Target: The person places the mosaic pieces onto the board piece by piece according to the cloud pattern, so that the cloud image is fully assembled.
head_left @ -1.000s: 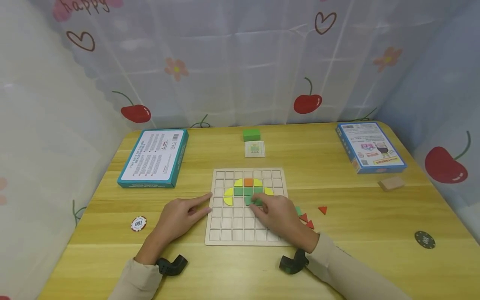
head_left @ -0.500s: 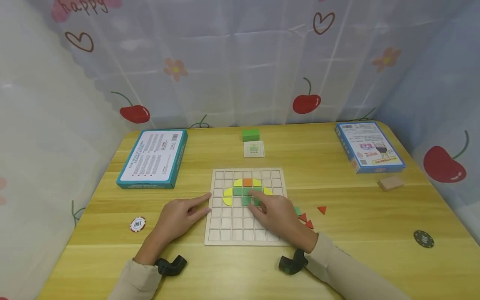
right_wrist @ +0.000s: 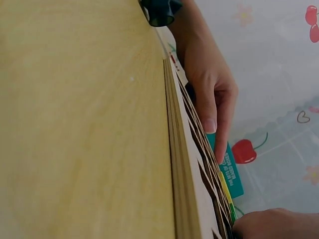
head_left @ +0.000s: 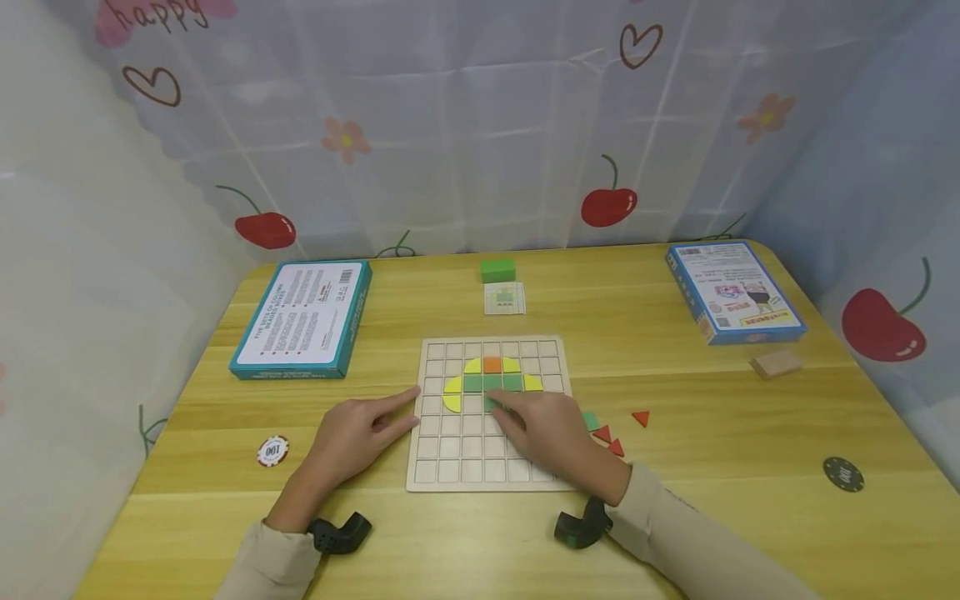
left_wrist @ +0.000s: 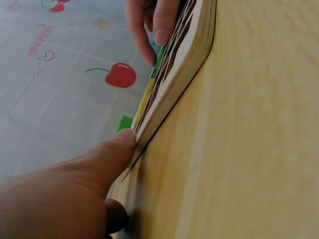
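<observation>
A wooden grid board [head_left: 450, 467] lies at the table's middle, carrying yellow [head_left: 453, 400], orange [head_left: 492, 365] and green tiles [head_left: 491, 383]. My right hand [head_left: 525, 421] rests on the board, its fingertips pressing a green tile [head_left: 491, 405] in the row below the green ones. My left hand [head_left: 375, 425] lies flat beside the board, index finger out and touching its left edge. The left wrist view shows that finger [left_wrist: 117, 147] against the board's rim [left_wrist: 189, 55] and the right hand's fingers [left_wrist: 162, 25] on the tiles. In the right wrist view the left hand [right_wrist: 209, 84] lies along the board's edge [right_wrist: 184, 174].
Loose red triangles [head_left: 609, 440] and a green piece [head_left: 590, 421] lie right of the board. Behind it are a green block [head_left: 498, 270] and a pattern card [head_left: 504, 298]. A teal box [head_left: 300, 317], blue box [head_left: 735, 292], wooden block [head_left: 776, 364] and two chips [head_left: 272, 451] [head_left: 843, 474] surround them.
My right hand has slid a little to the left with the green tile under its fingertips. The left hand has stayed against the board's edge.
</observation>
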`<state>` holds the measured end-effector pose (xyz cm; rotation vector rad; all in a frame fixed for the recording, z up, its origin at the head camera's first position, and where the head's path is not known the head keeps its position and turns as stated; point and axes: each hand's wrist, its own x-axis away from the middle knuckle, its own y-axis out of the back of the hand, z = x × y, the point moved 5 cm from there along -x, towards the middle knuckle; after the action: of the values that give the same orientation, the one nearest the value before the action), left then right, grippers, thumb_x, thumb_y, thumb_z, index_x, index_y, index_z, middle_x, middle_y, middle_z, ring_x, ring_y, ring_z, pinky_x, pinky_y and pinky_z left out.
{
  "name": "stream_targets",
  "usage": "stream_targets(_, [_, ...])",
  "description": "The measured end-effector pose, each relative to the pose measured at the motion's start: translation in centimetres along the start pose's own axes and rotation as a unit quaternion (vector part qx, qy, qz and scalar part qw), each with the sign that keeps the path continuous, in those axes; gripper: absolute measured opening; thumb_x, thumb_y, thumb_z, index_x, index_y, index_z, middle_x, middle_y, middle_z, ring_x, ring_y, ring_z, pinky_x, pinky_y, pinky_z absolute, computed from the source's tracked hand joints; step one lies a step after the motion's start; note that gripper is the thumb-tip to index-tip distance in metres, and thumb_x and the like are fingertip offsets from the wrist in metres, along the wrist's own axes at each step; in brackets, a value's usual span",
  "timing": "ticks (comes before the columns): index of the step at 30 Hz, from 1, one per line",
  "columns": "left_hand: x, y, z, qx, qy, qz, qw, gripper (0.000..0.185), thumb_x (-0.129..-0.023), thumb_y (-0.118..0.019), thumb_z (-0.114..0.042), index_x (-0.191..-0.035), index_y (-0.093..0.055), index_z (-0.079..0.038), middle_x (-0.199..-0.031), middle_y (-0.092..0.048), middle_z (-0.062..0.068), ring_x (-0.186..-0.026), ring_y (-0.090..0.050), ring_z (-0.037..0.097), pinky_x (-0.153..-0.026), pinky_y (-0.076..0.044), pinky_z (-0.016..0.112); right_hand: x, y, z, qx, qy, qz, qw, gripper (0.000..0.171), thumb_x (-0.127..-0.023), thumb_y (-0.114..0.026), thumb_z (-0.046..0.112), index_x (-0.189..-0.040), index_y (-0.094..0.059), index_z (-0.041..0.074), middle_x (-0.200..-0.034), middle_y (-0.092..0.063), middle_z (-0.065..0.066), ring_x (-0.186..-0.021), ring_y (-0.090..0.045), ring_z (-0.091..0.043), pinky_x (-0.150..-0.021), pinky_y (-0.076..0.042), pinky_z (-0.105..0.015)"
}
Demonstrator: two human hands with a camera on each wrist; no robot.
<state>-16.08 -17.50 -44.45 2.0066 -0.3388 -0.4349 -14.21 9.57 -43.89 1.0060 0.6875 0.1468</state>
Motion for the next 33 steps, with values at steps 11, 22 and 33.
stream_targets(11, [0.3,-0.5,-0.3,0.009,-0.01,-0.015,0.9998,0.045,-0.096,-0.069,-0.051,-0.138,-0.067,-0.035,-0.05,-0.03,-0.017,-0.048,-0.023,0.0,-0.05,-0.026,0.024,2.3,2.4,-0.9,-0.066,0.003,-0.103,0.992,0.024,-0.088,-0.078,0.012,-0.112,-0.079,0.013,-0.057,-0.036,0.016,-0.051,-0.03,0.0,-0.046,-0.024,-0.018])
stream_targets(22, [-0.4,0.1,-0.5,-0.003,-0.024,-0.013,0.9996,0.046,-0.096,-0.068,-0.052,-0.139,-0.065,-0.036,-0.051,-0.032,-0.016,-0.048,-0.025,0.001,-0.05,-0.027,0.026,6.7,7.5,-5.3,-0.008,-0.099,-0.035,0.994,0.022,-0.087,-0.083,0.018,-0.109,-0.08,0.014,-0.054,-0.03,0.022,-0.046,-0.024,0.005,-0.044,-0.026,-0.02])
stream_targets(33, [0.0,0.0,0.0,0.0,-0.007,-0.007,1.0,0.046,-0.096,-0.067,-0.053,-0.139,-0.065,-0.036,-0.051,-0.033,-0.016,-0.048,-0.024,0.001,-0.051,-0.027,0.026,7.3,7.8,-5.8,0.011,-0.168,0.082,0.982,0.038,-0.093,-0.076,0.042,-0.119,-0.077,0.014,-0.053,-0.036,0.018,-0.047,-0.029,0.001,-0.048,-0.028,-0.024])
